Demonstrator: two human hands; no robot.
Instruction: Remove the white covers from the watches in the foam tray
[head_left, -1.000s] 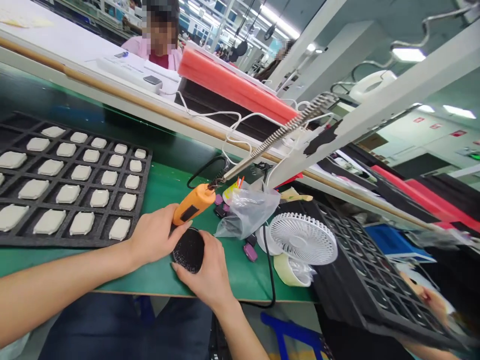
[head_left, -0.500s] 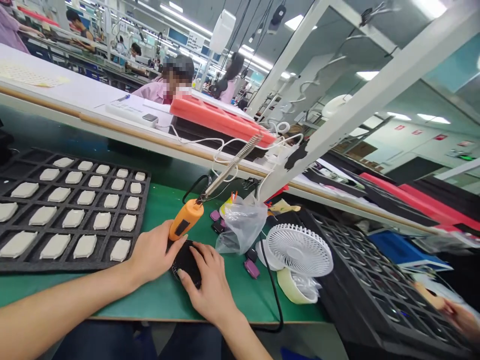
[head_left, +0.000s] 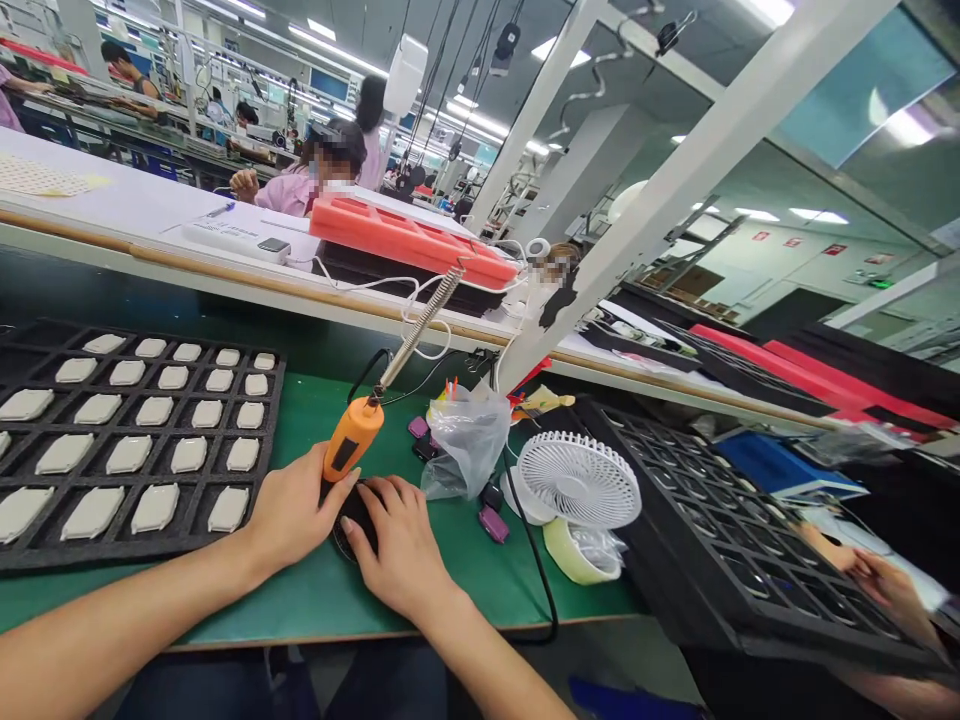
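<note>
Black foam tray (head_left: 271,400) fills the left of the green bench (head_left: 300,600), its cells set with rows of pale rounded tiles (head_left: 155,508). Just right of it, the left hand (head_left: 296,505) closes its fingers (head_left: 341,485) around an orange-handled tool (head_left: 352,437). A coil-wrapped metal shaft (head_left: 416,330) rises from the tool's top end toward the upper right. The tool's lower end is hidden behind the hand, so whether it touches anything cannot be told.

Between the two hands, a dark round piece (head_left: 351,525) lies on the bench, mostly covered. The right hand (head_left: 401,550) sits over it, its fingers (head_left: 390,500) spread and curved, holding it down. The step in hand looks like steadying this piece while the tool is kept close to it. The next move seems to call for keeping the piece pinned flat and the right fingers clear of the tool's working end.

Further right are a crumpled clear plastic bag (head_left: 469,445), small purple pieces (head_left: 493,523), a white desk fan (head_left: 577,480) and a pale yellow cup (head_left: 574,552). Beyond them lie a black grid tray (head_left: 720,520) and, at the far edge, another person's hand (head_left: 889,585).
</note>
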